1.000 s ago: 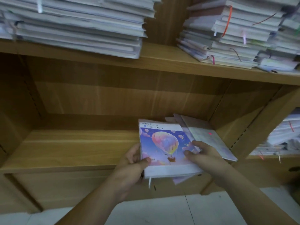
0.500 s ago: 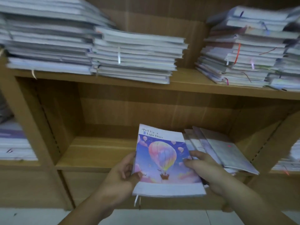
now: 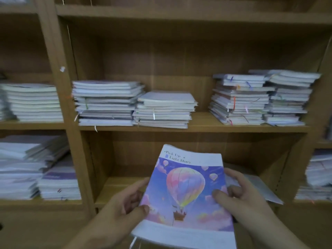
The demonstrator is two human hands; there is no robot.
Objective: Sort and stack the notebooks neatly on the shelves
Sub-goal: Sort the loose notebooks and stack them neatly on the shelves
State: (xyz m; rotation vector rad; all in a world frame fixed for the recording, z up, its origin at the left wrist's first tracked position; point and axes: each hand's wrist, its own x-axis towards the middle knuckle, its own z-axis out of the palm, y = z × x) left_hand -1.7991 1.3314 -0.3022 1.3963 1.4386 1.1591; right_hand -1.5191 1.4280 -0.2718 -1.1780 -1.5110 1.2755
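Raised clear of the lower shelf (image 3: 122, 186), the balloon notebook (image 3: 186, 191) is held before it, left hand (image 3: 122, 207) and right hand (image 3: 240, 194) each gripping a side (thumbs on the cover). Square it over a matching stack (image 3: 165, 110) before lowering.

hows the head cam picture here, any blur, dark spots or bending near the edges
Head view: dim warm light, no glare; the balloon notebook, gripped by the left hand and right hand, is sharpest, its title readable; the left-edge stacks smear into blur; the shelf upright leans and bows from wide-angle distortion; the compartment back sits in shadow.
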